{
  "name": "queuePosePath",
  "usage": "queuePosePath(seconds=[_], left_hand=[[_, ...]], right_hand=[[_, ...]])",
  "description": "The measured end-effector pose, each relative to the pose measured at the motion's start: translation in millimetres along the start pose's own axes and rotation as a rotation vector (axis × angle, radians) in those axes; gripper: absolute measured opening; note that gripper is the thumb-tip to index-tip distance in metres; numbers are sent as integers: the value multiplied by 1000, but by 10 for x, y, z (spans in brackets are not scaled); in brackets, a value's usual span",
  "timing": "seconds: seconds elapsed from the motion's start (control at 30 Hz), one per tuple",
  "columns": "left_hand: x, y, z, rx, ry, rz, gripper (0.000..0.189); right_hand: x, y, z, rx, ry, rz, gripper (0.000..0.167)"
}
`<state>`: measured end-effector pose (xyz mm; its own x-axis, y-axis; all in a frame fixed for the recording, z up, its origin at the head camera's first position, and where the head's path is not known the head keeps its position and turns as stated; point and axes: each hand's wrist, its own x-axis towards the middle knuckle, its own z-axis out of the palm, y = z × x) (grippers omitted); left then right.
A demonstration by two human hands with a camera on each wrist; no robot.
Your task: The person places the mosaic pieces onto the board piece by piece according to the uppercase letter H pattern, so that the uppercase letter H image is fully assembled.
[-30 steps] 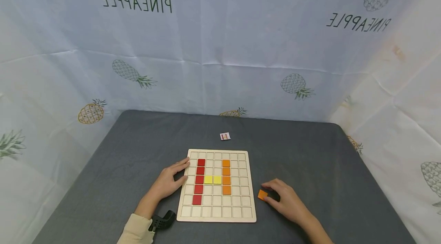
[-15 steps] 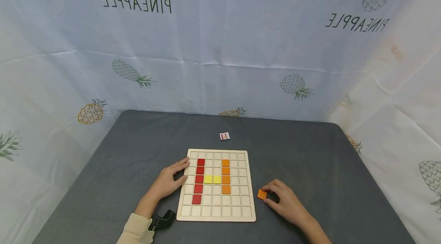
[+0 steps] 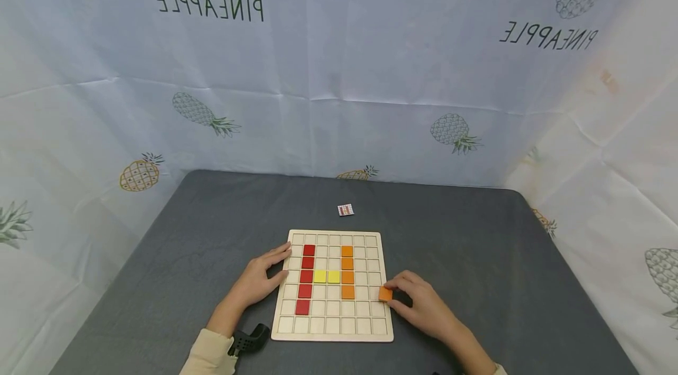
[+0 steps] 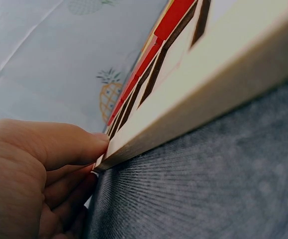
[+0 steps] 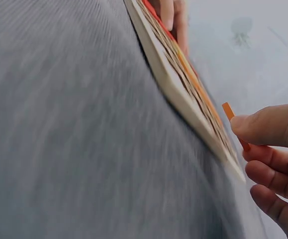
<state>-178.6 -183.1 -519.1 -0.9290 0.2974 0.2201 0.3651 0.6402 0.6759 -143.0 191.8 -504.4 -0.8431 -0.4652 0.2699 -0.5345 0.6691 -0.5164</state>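
Note:
A pale wooden grid board (image 3: 364,324) lies on the table. Red tiles (image 3: 306,276) fill part of one column, orange tiles (image 3: 347,271) stand in another, and two yellow tiles (image 3: 326,276) lie between them. My left hand (image 3: 258,281) rests against the board's left edge; in the left wrist view its thumb (image 4: 81,144) touches the rim. Between thumb and finger, my right hand (image 3: 421,304) pinches a square orange tile (image 3: 385,294) at the board's right edge. The right wrist view shows this thin tile (image 5: 228,111) edge-on, raised above the board.
A small printed card (image 3: 345,209) lies beyond the board on the dark grey tablecloth (image 3: 450,234). A black strap-like device (image 3: 252,338) sits at the left wrist. Pineapple-print curtains (image 3: 339,57) hang behind the table and along both sides.
My right hand has moved left with the orange tile, from the tablecloth beside the board to the board's right edge. The left hand and the board have stayed put.

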Motion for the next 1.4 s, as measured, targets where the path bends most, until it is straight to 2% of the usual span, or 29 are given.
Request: queuePosePath(seconds=[0.17, 0.5, 0.8, 1.13, 1.3, 1.4], left_hand=[[0, 1, 4, 2, -2, -2, 49], [6, 1, 21, 4, -5, -19, 49], [3, 2, 16, 5, 4, -13, 49], [13, -13, 20, 9, 8, -6, 49], [13, -24, 47, 13, 4, -4, 49], [22, -25, 55, 13, 2, -3, 49]], right_hand=[[113, -142, 75, 3, -20, -66, 24], [251, -356, 253, -22, -116, -173, 22], [277, -402, 357, -100, -76, -269, 22], [273, -419, 353, -106, -87, -255, 23], [237, -366, 312, -102, -94, -196, 24], [209, -294, 256, -91, -66, -150, 25]])
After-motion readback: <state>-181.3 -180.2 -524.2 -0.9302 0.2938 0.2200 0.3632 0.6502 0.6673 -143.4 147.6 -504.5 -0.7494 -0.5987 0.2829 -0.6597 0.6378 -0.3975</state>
